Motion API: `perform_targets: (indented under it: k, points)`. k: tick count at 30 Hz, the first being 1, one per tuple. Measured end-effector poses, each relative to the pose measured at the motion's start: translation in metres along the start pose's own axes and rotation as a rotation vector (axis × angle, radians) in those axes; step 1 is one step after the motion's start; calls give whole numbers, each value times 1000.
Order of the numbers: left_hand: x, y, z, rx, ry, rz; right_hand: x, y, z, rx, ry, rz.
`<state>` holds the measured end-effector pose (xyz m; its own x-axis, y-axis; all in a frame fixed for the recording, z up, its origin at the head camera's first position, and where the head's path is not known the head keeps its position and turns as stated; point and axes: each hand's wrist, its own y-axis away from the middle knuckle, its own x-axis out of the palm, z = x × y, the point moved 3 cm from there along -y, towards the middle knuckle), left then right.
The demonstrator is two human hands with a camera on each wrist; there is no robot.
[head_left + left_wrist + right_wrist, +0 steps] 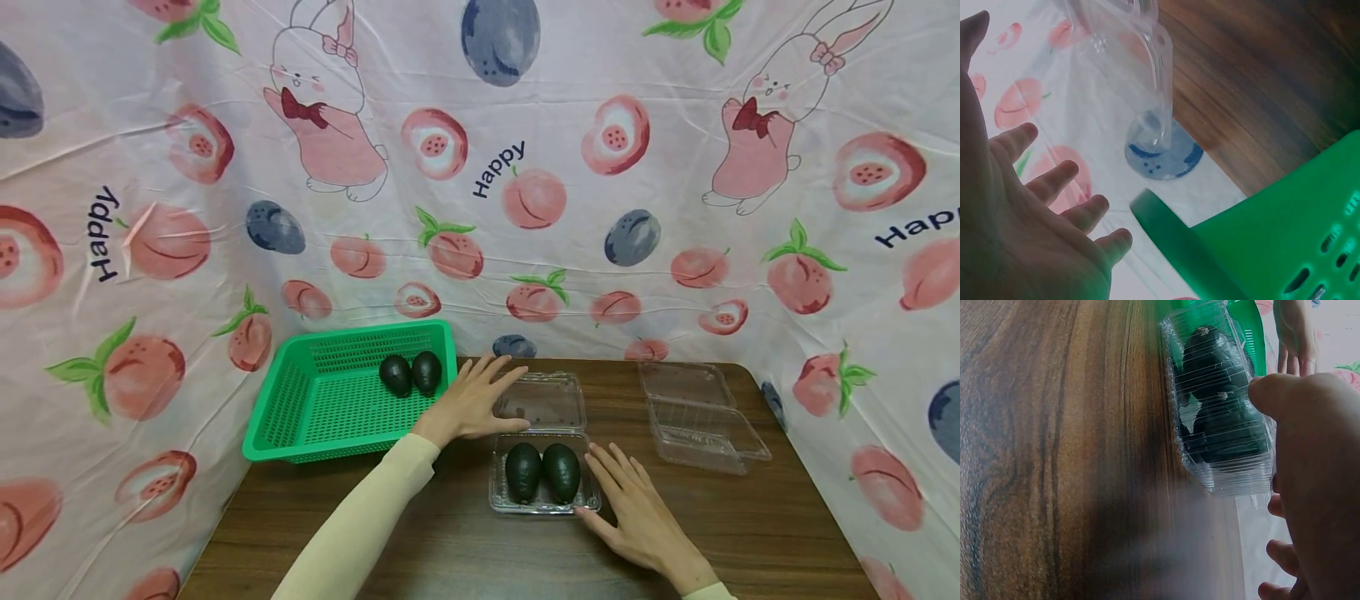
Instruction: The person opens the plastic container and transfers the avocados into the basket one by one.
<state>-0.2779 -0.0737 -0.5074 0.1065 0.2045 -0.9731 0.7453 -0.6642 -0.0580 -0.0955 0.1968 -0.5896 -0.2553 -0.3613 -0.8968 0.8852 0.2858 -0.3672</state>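
Observation:
Two dark green avocados (523, 472) lie side by side in a clear plastic clamshell box (546, 508), whose lid (542, 400) is folded back behind it. My left hand (472, 400), fingers spread, is beside the lid's left edge and holds nothing; in the left wrist view its palm faces the lid (1141, 62). At the box's right side is my right hand (641, 517), fingers extended, thumb near the front corner. The right wrist view shows the thumb close against the box rim, with avocados (1222, 419) visible through the clear wall.
A green slotted basket (273, 417) at the left holds two more avocados (426, 372). On the right side of the brown wooden table (465, 550) stands another clear clamshell box (705, 437) with its lid up. A printed cloth (570, 325) hangs behind and at both sides.

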Motion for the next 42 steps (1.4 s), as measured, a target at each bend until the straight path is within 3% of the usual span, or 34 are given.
perform_targets:
  k: [20,42]
  points:
    - [3,32,-27,86,-52,-34,1,0,-3,2,-13,15]
    - [34,62,-48,123,-32,-48,1,1,-4,2,-30,9]
